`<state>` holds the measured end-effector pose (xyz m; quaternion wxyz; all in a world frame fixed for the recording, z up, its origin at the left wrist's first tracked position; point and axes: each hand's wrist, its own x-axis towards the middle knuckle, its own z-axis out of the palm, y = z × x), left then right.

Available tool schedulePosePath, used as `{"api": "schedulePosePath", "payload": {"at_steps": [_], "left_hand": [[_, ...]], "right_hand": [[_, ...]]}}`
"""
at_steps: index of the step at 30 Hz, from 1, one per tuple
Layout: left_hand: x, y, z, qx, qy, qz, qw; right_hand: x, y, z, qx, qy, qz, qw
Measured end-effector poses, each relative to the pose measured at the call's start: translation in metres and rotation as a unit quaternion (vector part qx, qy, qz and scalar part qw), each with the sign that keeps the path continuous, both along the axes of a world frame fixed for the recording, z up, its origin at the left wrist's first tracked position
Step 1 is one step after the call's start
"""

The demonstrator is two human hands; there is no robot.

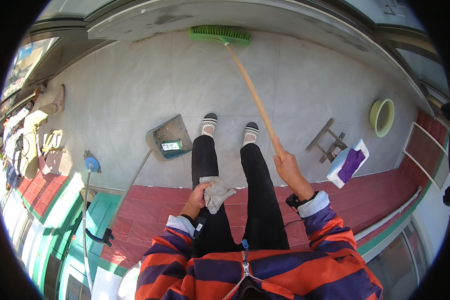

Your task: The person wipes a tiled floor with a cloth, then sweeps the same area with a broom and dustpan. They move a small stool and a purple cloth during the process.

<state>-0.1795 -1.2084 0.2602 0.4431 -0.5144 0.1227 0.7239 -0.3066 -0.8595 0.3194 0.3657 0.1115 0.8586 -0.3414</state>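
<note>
My right hand (288, 165) grips the upper end of a wooden broom handle (253, 92). The handle runs forward to a green broom head (220, 35), whose bristles lie against the foot of the grey ledge. A crumpled grey cloth (215, 193) is in my left hand (200, 194), above my left thigh. Left of my feet, a long-handled dustpan (179, 131) rests on the floor. Inside it lies a white and green packet (171, 145) bearing writing.
A small wooden stool (324, 140), a white package with a purple part (347, 165) and a yellow-green basin (381, 117) stand to the right. At left are a mop (91, 164) and a seated person (32, 131). Along the front runs a grey ledge (225, 15).
</note>
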Motion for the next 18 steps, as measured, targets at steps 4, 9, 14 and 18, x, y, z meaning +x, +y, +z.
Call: {"api": "schedulePosePath", "payload": {"at_steps": [4, 9, 14, 18], "left_hand": [[0.026, 0.029, 0.013, -0.036, -0.052, 0.067, 0.996], [0.020, 0.016, 0.028, -0.115, -0.003, 0.105, 0.988], [0.011, -0.090, 0.037, -0.337, 0.143, 0.050, 0.929], [0.020, -0.215, 0.048, -0.597, 0.218, -0.400, 0.661]], "right_hand": [[0.012, -0.002, -0.037, 0.070, 0.007, 0.129, 0.989], [0.056, 0.050, 0.025, 0.087, -0.048, 0.177, 0.979], [0.035, 0.052, 0.072, -0.057, -0.014, 0.079, 0.995], [-0.031, -0.009, 0.033, -0.072, 0.094, 0.194, 0.974]]}}
